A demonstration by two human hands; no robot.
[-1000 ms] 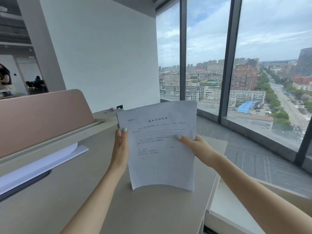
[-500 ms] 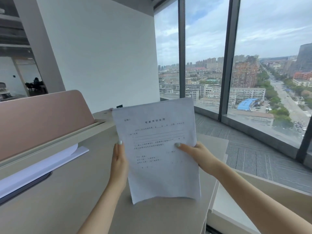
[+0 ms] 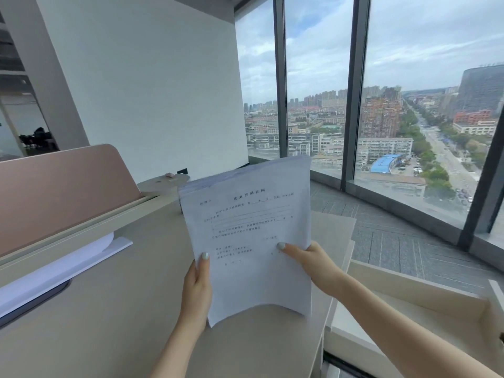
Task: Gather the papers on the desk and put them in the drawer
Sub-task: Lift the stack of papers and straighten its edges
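Both bare forearms are reaching up and forward from the bottom edge, converging toward centre. Left hand [image 3: 197, 289] is gripping the left edge of the paper stack [image 3: 251, 241], thumb pressing flat on the front face, other fingers hidden behind it, wrist straight. Right hand [image 3: 311, 261] is gripping the right edge higher up, thumb lying across the front pointing left, remaining fingers out of sight behind, wrist bending slightly inward. Pale polish is showing on both thumbnails.
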